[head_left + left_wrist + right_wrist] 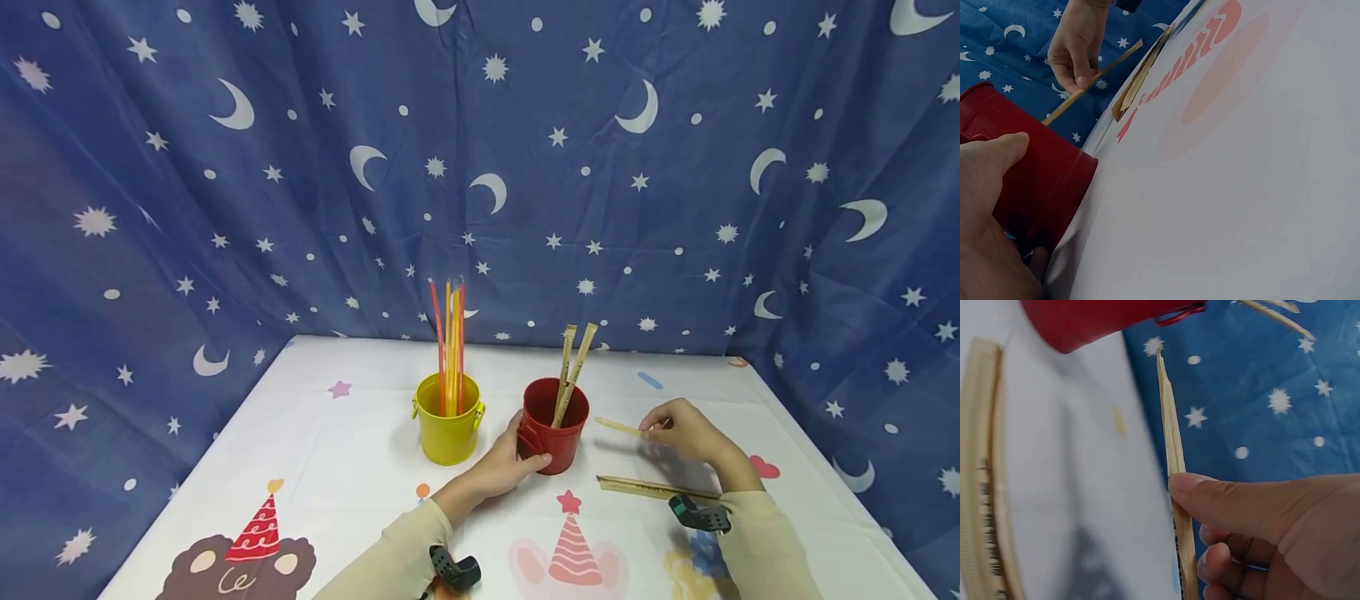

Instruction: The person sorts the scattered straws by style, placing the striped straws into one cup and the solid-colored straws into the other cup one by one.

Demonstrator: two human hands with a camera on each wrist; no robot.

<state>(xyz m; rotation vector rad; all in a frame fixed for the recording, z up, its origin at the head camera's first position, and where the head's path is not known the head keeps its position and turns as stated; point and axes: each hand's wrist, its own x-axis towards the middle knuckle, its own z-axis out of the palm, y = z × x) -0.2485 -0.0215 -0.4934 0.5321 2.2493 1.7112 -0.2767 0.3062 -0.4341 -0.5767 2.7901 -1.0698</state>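
Note:
My left hand (504, 460) grips the side of a small red bucket (553, 446), its thumb across the front wall. Two slim tan paper-wrapped sticks (573, 379) lean inside that bucket. To the right, my right hand (686, 429) pinches another paper-wrapped stick (1175, 450) between thumb and fingers, off the table. Its tip points toward the bucket, a short way from the wall. Dark print runs along the wrapper, which hides what is inside. More wrapped sticks (652, 488) lie together on the table below the right hand.
Left of the red bucket stands a yellow bucket (447, 446) with several red and yellow straws (452, 358) upright in it. A white printed cloth (360, 483) covers the table. Behind hangs a blue curtain (480, 250) with moons and stars.

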